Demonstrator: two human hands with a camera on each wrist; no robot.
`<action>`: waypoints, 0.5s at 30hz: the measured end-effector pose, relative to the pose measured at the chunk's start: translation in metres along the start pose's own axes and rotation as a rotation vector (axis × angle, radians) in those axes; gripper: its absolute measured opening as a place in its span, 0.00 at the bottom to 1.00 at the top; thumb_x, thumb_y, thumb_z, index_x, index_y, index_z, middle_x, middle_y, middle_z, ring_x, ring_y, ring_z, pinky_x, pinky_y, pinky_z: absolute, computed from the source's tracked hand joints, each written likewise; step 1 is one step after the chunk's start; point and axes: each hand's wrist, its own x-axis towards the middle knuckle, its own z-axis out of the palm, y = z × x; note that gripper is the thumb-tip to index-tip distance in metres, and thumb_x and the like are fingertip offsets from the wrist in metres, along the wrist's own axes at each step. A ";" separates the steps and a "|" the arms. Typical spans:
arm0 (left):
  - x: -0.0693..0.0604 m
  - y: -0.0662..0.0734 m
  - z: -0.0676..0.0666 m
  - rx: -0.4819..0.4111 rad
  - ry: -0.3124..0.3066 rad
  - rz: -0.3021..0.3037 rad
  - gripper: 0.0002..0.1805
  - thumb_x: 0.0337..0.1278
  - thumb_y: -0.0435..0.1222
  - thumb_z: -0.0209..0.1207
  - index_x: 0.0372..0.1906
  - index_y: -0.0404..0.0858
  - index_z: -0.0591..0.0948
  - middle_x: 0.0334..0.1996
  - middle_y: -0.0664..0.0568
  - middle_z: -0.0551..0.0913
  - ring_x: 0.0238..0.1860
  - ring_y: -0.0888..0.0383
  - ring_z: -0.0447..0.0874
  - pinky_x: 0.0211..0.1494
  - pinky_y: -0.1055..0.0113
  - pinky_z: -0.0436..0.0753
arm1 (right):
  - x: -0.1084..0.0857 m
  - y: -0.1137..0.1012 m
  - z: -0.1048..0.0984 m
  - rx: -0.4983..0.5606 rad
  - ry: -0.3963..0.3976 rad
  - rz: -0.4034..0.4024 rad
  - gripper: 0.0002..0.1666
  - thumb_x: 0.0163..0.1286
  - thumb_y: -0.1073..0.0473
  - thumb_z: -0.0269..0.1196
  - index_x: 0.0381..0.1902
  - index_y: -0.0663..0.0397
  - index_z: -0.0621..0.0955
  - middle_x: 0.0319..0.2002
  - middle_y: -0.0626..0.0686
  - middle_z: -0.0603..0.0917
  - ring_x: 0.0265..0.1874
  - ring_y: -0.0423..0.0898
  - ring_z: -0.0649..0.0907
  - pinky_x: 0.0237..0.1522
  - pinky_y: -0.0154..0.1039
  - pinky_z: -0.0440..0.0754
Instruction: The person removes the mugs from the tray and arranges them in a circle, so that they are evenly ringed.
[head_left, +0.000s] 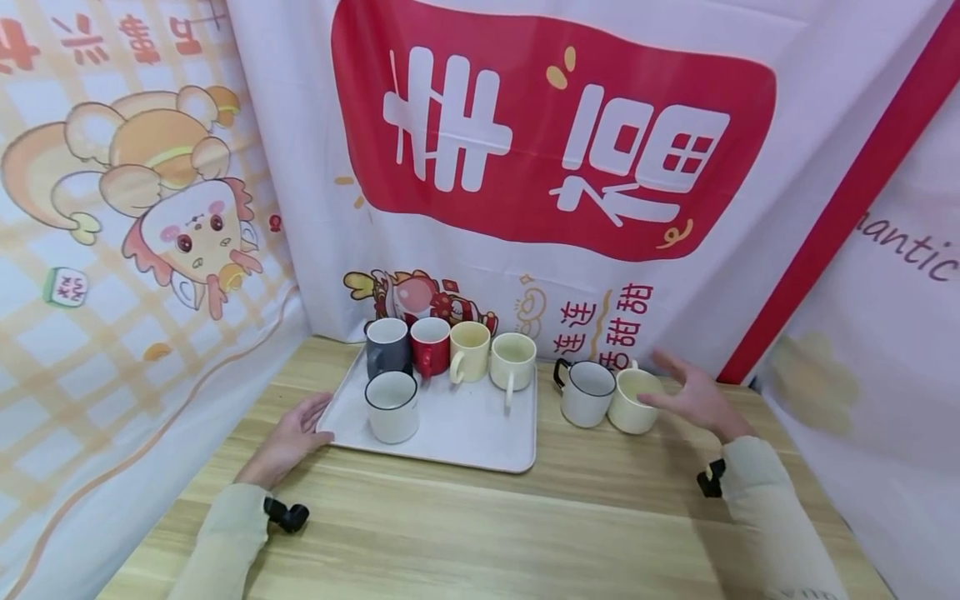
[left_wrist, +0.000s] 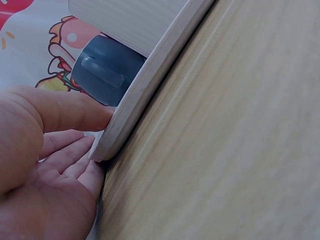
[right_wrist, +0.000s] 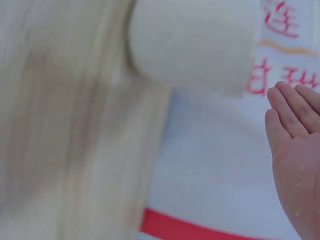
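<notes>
The left hand holds the left front corner of a white tray; in the left wrist view the thumb and fingers of that hand lie against the tray's rim. On the tray stand a dark grey mug, a red mug, a yellow mug, a pale cream mug and a white dark-rimmed mug. The right hand, fingers extended, is beside a cream mug on the table. In the right wrist view this hand is apart from that mug.
Left of the cream mug, a white mug with a black rim and handle stands right of the tray on the wooden table. A printed cloth hangs behind the table, with more cloth at both sides.
</notes>
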 end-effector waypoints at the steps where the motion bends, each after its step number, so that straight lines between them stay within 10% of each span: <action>1: 0.000 0.000 0.000 0.004 0.004 -0.002 0.48 0.67 0.22 0.58 0.85 0.30 0.46 0.85 0.31 0.46 0.86 0.34 0.44 0.88 0.43 0.53 | 0.000 -0.008 -0.001 -0.012 0.000 -0.011 0.62 0.65 0.36 0.74 0.85 0.52 0.57 0.82 0.63 0.64 0.80 0.70 0.63 0.77 0.78 0.65; 15: 0.003 -0.001 -0.001 0.033 0.008 -0.033 0.47 0.69 0.23 0.57 0.86 0.33 0.45 0.86 0.33 0.45 0.86 0.35 0.44 0.89 0.42 0.54 | 0.007 -0.106 0.081 -0.009 0.007 -0.278 0.60 0.54 0.36 0.81 0.78 0.54 0.71 0.74 0.57 0.77 0.74 0.60 0.76 0.78 0.63 0.75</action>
